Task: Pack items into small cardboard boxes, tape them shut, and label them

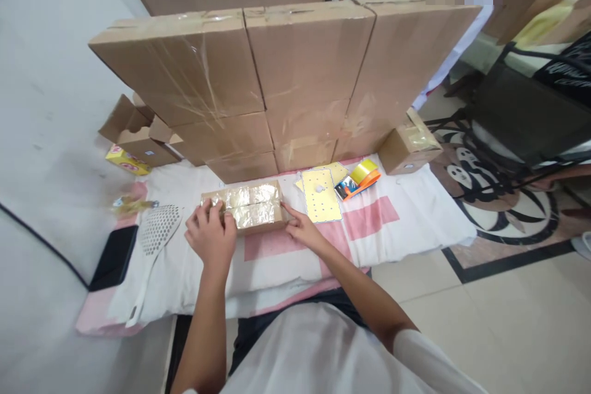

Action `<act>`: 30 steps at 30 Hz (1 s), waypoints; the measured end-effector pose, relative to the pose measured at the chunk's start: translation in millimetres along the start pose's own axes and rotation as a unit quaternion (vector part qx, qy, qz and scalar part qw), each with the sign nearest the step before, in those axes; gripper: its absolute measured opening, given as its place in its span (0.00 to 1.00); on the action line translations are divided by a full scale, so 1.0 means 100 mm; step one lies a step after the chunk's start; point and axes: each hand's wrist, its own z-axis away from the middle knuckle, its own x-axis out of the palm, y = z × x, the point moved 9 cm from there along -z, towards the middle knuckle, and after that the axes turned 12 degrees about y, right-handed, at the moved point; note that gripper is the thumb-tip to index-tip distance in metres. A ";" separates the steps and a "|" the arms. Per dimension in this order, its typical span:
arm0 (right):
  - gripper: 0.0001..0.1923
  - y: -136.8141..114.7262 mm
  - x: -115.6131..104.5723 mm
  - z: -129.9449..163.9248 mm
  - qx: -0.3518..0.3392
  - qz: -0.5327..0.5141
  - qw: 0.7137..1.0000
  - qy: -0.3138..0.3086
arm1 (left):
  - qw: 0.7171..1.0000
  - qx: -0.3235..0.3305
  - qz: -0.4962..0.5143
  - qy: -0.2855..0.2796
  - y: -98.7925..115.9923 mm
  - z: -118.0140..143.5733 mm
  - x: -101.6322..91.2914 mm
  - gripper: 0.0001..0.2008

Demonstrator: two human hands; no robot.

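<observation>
A small cardboard box [253,204] lies flat on the cloth-covered table, its top glossy with clear packing tape along the seam. My left hand [211,231] grips its left end, fingers bent over the top and near edge. At the right end my right hand [302,226] holds the box, index finger stretched along the corner and the other fingers curled. Just right of the box are yellow patterned paper sheets [322,197], with a small whitish object on them. Beside these sits an orange tape dispenser [367,180] with a yellow roll and a blue-black label.
Large taped cardboard boxes [305,55] form a wall behind. At left are a white slotted spatula [159,228], a black phone [114,257], a yellow packet [128,160] and an open carton [145,138]. A small box [410,143] stands at right, near a dark chair [530,104].
</observation>
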 end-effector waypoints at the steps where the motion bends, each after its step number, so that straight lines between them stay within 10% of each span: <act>1: 0.45 0.00 0.01 -0.03 0.000 -0.004 1.000 -0.003 | 1.000 -0.002 0.002 0.001 -0.01 0.00 0.00 0.19; 24: 0.36 0.00 -0.14 -0.16 -0.084 0.013 0.996 0.031 | 1.000 -0.007 -0.017 -0.003 -0.04 -0.03 -0.02 0.19; 30: 0.60 -0.04 -0.20 -0.13 -0.148 0.106 0.976 0.117 | 1.000 -0.002 0.017 0.013 -0.05 0.02 -0.07 0.20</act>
